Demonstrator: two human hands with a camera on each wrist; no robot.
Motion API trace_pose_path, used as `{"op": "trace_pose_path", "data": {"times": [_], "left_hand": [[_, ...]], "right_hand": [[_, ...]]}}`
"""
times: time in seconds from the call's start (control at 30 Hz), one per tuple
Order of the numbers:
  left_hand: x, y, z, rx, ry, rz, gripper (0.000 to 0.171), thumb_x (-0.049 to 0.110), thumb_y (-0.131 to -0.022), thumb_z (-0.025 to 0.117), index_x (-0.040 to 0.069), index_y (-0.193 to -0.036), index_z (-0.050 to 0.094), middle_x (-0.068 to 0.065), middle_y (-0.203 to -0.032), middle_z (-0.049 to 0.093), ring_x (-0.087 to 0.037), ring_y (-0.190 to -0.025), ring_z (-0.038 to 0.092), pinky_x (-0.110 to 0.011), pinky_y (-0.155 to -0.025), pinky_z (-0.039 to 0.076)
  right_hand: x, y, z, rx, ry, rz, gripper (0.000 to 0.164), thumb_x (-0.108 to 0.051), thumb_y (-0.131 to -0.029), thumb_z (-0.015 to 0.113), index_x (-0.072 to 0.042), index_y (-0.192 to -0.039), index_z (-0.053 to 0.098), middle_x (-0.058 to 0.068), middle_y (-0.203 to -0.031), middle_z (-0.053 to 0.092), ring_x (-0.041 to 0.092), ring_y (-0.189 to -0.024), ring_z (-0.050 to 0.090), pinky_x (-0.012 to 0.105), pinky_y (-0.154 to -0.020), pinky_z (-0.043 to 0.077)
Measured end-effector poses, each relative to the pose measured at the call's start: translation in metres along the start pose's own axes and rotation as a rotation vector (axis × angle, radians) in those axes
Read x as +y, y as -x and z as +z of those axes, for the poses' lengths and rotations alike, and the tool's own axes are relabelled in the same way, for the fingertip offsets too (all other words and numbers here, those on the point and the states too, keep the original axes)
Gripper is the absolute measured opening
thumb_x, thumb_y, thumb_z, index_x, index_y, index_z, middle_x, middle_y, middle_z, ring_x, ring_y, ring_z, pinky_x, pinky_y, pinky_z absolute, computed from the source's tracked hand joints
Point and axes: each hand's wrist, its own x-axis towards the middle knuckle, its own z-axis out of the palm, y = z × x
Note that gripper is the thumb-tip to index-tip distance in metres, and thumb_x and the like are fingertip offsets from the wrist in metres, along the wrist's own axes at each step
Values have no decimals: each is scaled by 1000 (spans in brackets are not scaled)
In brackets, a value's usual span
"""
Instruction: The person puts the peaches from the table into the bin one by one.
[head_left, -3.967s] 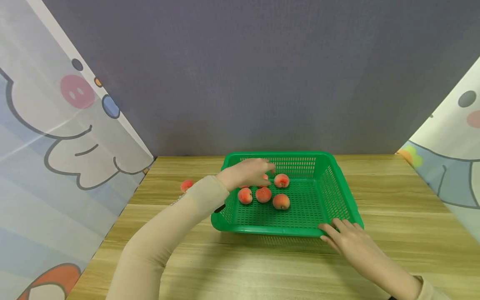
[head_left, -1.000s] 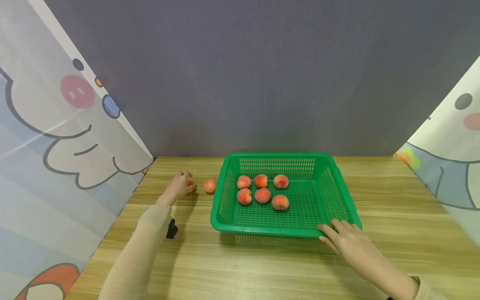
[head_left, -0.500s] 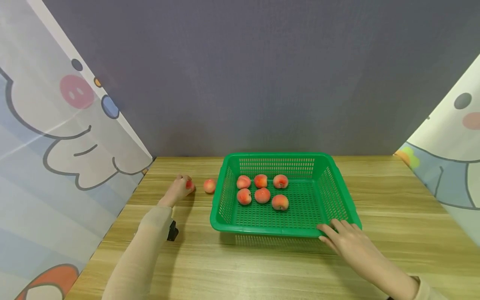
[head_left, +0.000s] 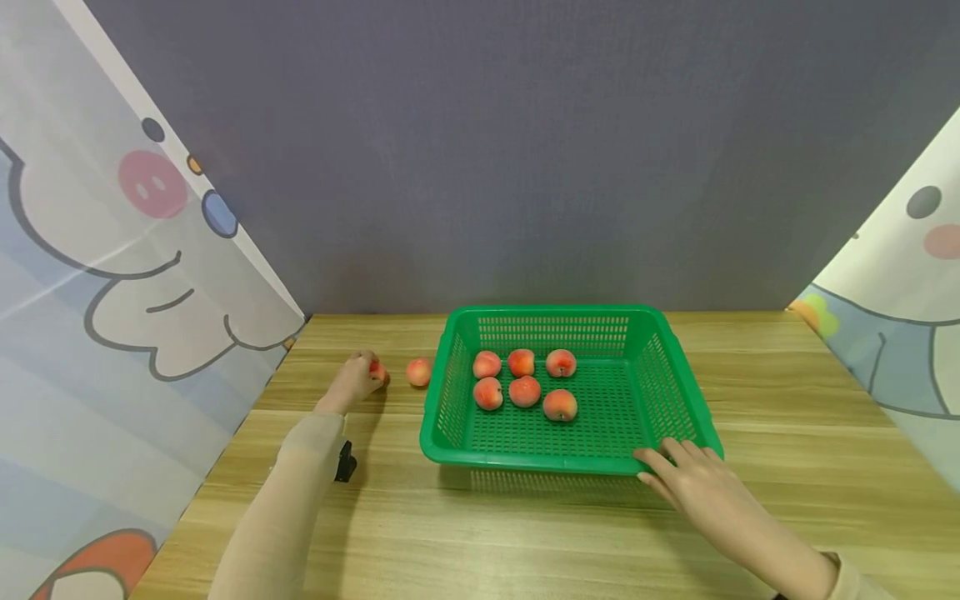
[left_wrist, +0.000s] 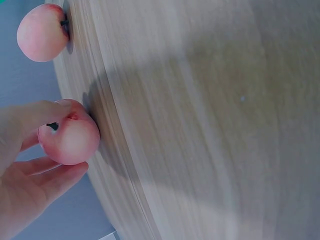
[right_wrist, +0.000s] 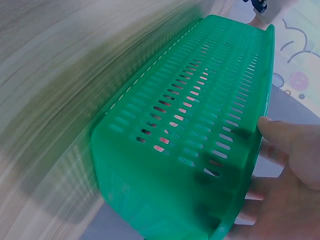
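My left hand (head_left: 350, 384) is at the left of the table, holding a reddish peach (head_left: 379, 373) between thumb and fingers. In the left wrist view the thumb lies over the top of this peach (left_wrist: 75, 137), near its dark stem, with fingers at its side. Another peach (head_left: 419, 372) sits on the table between that hand and the green plastic basket (head_left: 525, 460). Several peaches (head_left: 525, 391) lie inside the basket, mostly in its left half. My right hand (head_left: 697, 487) grips the basket's front right rim, thumb outside and fingers over the edge, as the right wrist view shows.
The light wood table (head_left: 465, 542) runs back to a dark grey panel (head_left: 525, 167). Printed cartoon sheets (head_left: 135, 292) stand along the left and right sides. The basket has raised, slotted walls.
My left hand has left the basket's inside, moved to the left of the table and closed round a peach there. A peach in the basket, formerly covered, now shows. The right hand stays at the rim.
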Motion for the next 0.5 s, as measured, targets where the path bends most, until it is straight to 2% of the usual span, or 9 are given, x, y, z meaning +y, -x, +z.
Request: {"op": "trace_pose_path", "data": {"times": [0.13, 0.3, 0.5], "left_hand": [[-1, -2, 1, 0, -5, 3, 15, 1, -80, 59, -7, -88, 50, -18, -83, 50, -24, -70, 45, -36, -62, 41], [-2, -3, 2, -6, -9, -11, 16, 1, -79, 59, -8, -89, 50, -18, -84, 50, -24, -70, 45, -36, -62, 42], [-1, -3, 1, -37, -7, -41, 17, 1, -79, 59, -6, -89, 48, -17, -84, 47, -24, -70, 44, -35, -61, 40]], "right_hand": [[0, 1, 0, -10, -9, 9, 54, -43, -95, 22, -8, -95, 63, 3, -80, 55, 18, -65, 55, 31, -50, 44], [0, 1, 0, -23, -30, 22, 52, -44, -94, 25, -8, -96, 63, 4, -81, 56, 21, -68, 57, 36, -53, 47], [0, 0, 0, 1, -7, 1, 55, -43, -95, 21, -8, -94, 63, 4, -79, 55, 18, -63, 55, 30, -50, 44]]}}
